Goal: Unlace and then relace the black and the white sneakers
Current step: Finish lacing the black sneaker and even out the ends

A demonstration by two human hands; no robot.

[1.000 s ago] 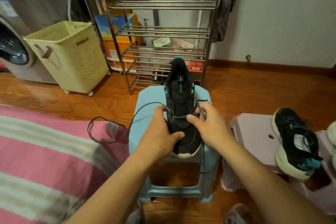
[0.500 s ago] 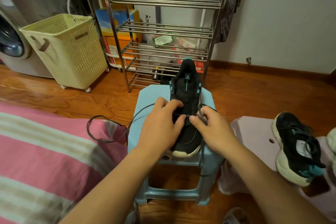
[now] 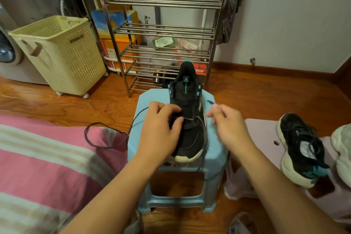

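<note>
Black mesh sneaker [image 3: 187, 119] on pale blue plastic stool [image 3: 214, 156], between my hands. Left fingers [image 3: 171, 109] pinch thin dark lace [image 3: 114, 131]; right fingers [image 3: 213, 115] pinch other end. Lace limp, slippery: grip near tip.

Behind stool: metal rack [image 3: 163, 43] stands close.
Left: striped bedding [image 3: 47, 167] abuts the blue stool [image 3: 214, 157], lace loop [image 3: 102, 135] draped over it.
Right: lilac stool [image 3: 262, 138] with second black sneaker [image 3: 302, 148] near.
Far right: open wooden floor [image 3: 275, 97].
</note>
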